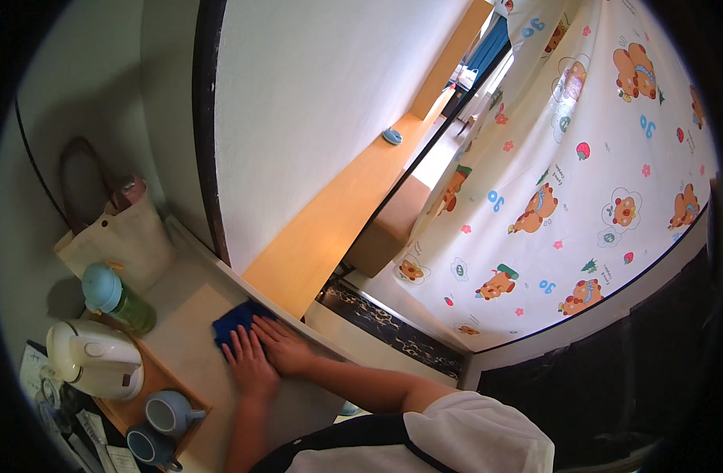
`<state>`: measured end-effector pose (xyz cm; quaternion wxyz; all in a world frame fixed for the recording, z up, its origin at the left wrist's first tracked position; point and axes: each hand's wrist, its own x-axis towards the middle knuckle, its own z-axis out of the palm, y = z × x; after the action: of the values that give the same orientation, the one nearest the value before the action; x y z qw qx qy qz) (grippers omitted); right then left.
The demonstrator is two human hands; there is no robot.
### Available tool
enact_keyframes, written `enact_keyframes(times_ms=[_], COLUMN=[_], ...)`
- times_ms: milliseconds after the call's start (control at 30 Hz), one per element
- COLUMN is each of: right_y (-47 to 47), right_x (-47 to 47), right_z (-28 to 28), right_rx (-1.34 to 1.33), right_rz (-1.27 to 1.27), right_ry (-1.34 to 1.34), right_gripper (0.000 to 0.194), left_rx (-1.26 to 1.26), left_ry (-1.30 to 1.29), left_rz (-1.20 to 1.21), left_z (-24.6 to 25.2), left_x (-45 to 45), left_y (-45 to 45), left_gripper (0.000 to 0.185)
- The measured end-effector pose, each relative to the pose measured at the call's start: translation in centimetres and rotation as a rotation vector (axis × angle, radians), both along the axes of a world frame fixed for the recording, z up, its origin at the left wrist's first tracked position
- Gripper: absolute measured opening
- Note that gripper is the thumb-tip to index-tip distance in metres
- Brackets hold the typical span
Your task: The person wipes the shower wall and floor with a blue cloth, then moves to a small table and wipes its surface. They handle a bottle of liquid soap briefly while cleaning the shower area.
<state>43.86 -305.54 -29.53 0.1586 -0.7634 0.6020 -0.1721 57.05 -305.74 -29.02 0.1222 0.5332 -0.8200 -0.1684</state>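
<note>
A folded dark-blue cloth (231, 324) lies on the pale tabletop (187, 322), near its raised edge. My left hand (249, 360) rests flat on the cloth with its fingers spread. Beside it, touching, my right hand (285, 347) lies with extended fingers over the cloth's right part. Neither hand curls around the cloth, and both palms face down. Part of the cloth is hidden under the fingers.
Left of my hands, a wooden tray (187, 393) bears a white electric kettle (101, 360) and two blue-grey mugs, one being this mug (166, 414). Behind stand a green bottle with a light-blue lid (116, 298) and a canvas tote bag (124, 236). A patterned curtain (533, 248) hangs right.
</note>
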Motion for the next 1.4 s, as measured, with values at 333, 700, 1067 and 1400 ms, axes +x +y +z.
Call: enact_keyframes(times_ms=[333, 700, 1067, 1400], right_y=[12.1, 10.7, 8.8, 16.4], right_x=[-4.3, 1.2, -1.1, -5.2], right_z=[0.5, 2.2, 1.0, 1.8], right_rx=[-0.098, -0.005, -0.15, 0.017], right_rz=[-0.028, 0.305, 0.17, 0.12], right_ry=[0.098, 0.093, 0.016, 0.197], right_gripper=[0.059, 0.057, 0.057, 0.066], left_rx=[-0.046, -0.088, -0.099, -0.111], left_ry=[-0.029, -0.056, -0.081, -0.017], left_rz=[-0.231, 0.059, 0.031, -0.157], left_z=[0.5, 1.4, 0.9, 0.4], left_x=[-2.6, 3.5, 1.2, -2.1], left_y=[10.0, 13.7, 10.3, 16.3], left_gripper=[0.062, 0.062, 0.062, 0.064])
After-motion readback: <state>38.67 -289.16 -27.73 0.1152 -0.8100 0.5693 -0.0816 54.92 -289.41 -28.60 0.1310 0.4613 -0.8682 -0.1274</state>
